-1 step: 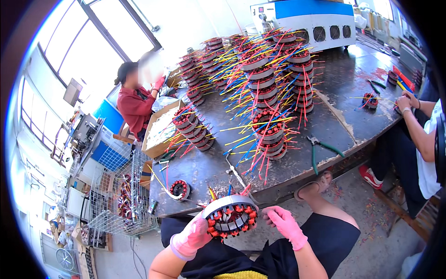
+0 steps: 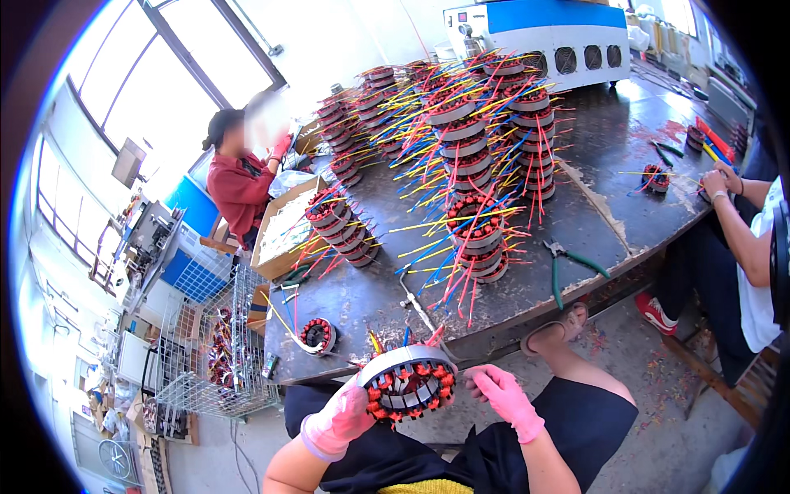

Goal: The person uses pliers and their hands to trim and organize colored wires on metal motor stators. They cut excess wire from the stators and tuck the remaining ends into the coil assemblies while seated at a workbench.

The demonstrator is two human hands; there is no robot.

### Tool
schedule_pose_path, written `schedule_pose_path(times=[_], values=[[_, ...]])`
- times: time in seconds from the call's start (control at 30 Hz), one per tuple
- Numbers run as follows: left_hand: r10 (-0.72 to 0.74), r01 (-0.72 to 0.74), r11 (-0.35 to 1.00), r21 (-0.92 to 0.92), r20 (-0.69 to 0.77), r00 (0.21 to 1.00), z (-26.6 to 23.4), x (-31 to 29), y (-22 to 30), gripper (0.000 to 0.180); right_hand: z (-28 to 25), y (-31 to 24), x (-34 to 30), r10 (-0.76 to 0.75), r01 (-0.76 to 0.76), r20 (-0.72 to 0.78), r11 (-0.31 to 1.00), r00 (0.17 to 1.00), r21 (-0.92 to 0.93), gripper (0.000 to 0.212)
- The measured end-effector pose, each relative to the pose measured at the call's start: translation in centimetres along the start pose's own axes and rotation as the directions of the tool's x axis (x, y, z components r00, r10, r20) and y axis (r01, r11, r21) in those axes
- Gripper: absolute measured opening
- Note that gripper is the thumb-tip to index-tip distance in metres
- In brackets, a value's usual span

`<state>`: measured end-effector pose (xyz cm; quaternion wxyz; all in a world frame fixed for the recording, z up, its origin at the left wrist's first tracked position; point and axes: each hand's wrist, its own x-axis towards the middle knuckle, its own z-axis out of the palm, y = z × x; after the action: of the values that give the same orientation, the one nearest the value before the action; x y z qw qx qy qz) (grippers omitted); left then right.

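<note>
My left hand (image 2: 339,418), in a pink glove, is closed around the left side of a motor stator (image 2: 410,356). The stator has a grey metal outer ring, orange-red windings and black slots inside. It is held tilted above my lap, its open bore facing me, with short red, blue and yellow lead ends at its far edge. My right hand (image 2: 504,399), also in a pink glove, is at the stator's right side with thumb and fingers pinched together. Whatever sits between those fingertips is too small to make out.
Stator stacks (image 2: 477,239) with red, yellow and blue wires stand on the dark table (image 2: 601,165). Green-handled pliers (image 2: 557,276) lie near its edge, and a single stator (image 2: 318,334) sits at the left corner. A wire basket (image 2: 197,362) stands left. Two co-workers sit around the table.
</note>
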<state>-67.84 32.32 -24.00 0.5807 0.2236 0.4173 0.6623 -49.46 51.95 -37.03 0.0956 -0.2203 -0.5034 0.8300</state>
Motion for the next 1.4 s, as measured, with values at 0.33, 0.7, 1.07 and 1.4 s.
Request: schedule_pose_path(times=[0.33,0.7,1.07,1.4], values=[[-0.020,0.024,1.000,0.014,-0.237,0.971,2.0,-0.7,1.1,0.082,0.2,0.4,0.1,0.009,-0.009,0.006,1.000,1.000,-0.026,0.035],[0.002,0.033,0.965,0.259,-0.133,0.991,7.4,0.9,3.7,0.083,-0.1,1.4,0.2,-0.045,0.045,0.008,0.999,0.999,0.006,0.039],[0.460,-0.120,-0.062,0.991,0.135,0.877,7.7,2.7,5.6,0.099,-0.1,1.1,0.2,0.007,-0.007,0.017,1.000,1.000,-0.019,0.037],[0.560,0.015,-0.376,0.927,0.214,0.800,8.2,2.5,6.4,0.098,-0.2,1.4,0.4,0.000,0.001,0.023,0.998,1.000,-0.064,0.037]])
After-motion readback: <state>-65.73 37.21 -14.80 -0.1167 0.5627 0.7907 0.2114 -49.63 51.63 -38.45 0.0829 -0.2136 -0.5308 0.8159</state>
